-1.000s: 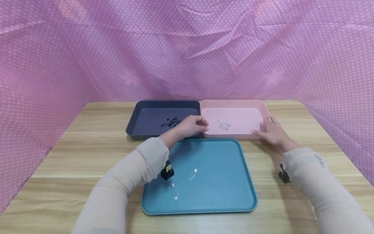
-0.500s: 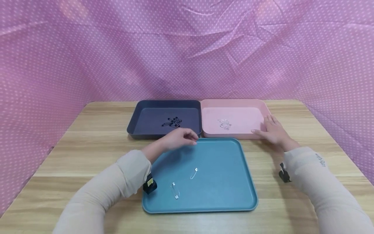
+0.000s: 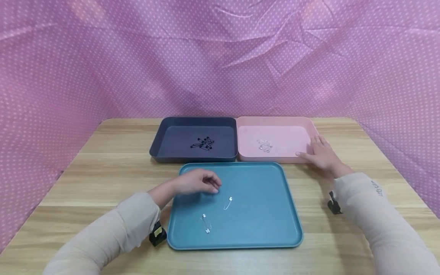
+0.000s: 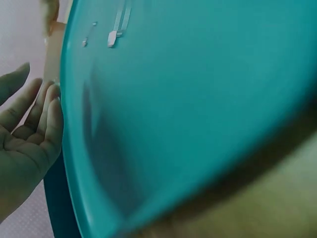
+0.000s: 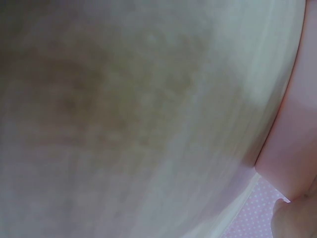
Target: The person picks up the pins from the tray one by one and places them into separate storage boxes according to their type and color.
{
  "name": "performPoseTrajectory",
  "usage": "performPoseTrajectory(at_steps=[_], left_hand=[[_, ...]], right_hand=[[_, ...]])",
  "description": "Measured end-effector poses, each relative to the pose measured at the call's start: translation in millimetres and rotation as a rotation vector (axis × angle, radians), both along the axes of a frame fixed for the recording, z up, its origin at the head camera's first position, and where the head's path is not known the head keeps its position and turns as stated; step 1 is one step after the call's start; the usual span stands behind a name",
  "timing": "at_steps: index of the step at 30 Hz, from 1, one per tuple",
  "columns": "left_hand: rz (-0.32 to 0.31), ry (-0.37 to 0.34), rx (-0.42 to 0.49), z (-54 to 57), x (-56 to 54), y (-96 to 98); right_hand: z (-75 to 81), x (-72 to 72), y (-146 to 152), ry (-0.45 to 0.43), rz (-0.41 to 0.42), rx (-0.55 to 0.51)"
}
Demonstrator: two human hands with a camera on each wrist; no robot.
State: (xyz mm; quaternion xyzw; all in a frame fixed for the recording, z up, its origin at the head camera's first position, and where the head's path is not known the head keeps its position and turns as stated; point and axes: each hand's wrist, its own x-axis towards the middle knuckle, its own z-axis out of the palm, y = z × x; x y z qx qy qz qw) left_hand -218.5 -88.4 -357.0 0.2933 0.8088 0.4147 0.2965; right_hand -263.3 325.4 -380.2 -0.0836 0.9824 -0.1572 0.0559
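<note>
My left hand (image 3: 197,181) hovers over the far left part of the teal tray (image 3: 261,225), fingers relaxed and bent a little, holding nothing. To its right front lies a silver safety pin (image 3: 228,203). Nearer the tray's front left are silver pins (image 3: 206,224), perhaps two close together. In the left wrist view my left hand (image 4: 34,131) shows an empty palm, with a pin (image 4: 113,38) beyond it on the tray. My right hand (image 3: 322,154) rests on the right front corner of the pink tray (image 3: 278,159), fingers extended.
A dark navy tray (image 3: 172,154) stands left of the pink one and holds several black safety pins (image 3: 203,143). Several silver safety pins (image 3: 264,145) lie in the pink tray. Behind the wooden table (image 3: 113,164) hangs a pink dotted cloth (image 3: 220,68).
My left hand has drawn back from between the two rear trays, toward me and left, over the teal tray. The right hand stays at the pink tray's corner.
</note>
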Motion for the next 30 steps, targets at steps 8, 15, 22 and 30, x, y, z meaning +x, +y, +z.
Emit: performPoseTrajectory(at_steps=[8, 15, 22, 30], left_hand=[[-0.093, -0.014, -0.025, -7.5, 9.1, -16.6], [-0.145, 0.01, -0.048, -13.8, 14.5, -19.3], [-0.21, 0.111, -0.103, -17.3, 16.4, -19.5], [-0.259, 0.19, -0.104, -19.3, 17.1, -21.1]], right_hand=[[-0.5, 0.0, -0.6, 0.008, -0.004, -0.014], [-1.4, 1.5, 2.0, 0.0, -0.015, -0.025], [-2.2, -0.9, 2.1, 0.003, -0.019, -0.033], [-1.2, -0.8, 0.9, 0.001, -0.01, -0.03]])
